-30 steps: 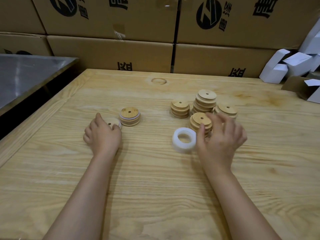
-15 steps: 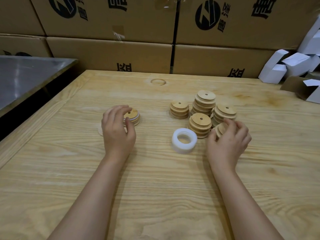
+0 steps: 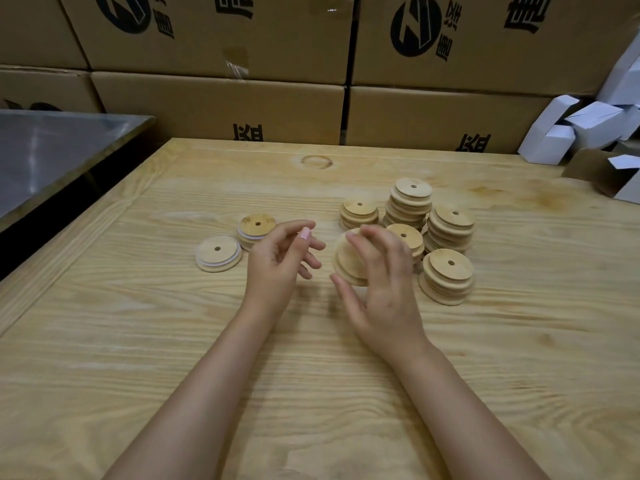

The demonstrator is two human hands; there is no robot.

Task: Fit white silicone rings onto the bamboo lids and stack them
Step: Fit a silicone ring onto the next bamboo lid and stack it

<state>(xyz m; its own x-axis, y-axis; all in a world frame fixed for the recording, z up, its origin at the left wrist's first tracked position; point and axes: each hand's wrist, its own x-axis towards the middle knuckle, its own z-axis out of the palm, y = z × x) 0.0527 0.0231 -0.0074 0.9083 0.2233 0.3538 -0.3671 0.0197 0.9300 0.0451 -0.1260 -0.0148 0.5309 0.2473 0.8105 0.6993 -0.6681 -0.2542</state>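
Observation:
My right hand point(image 3: 384, 285) grips a bare bamboo lid point(image 3: 349, 263), tilted on edge, just above the table's middle. My left hand point(image 3: 280, 261) hovers close to its left, fingers loosely curled and holding nothing. A lid fitted with a white ring point(image 3: 217, 253) lies flat to the left. Beside it stands a short stack of ringed lids point(image 3: 257, 227). Several stacks of bare lids point(image 3: 446, 275) stand at the right. The pile of white silicone rings is hidden behind my right hand.
The wooden table point(image 3: 173, 341) has a raised border on the left. Cardboard boxes point(image 3: 221, 105) form a wall along its far edge. White cartons point(image 3: 568, 133) lie at the back right, and a metal tabletop point(image 3: 52, 150) stands to the left.
My right hand has lifted a lid from the right-hand stacks and brought it left, covering the white rings. My left hand has left the ringed lids and moved right toward it.

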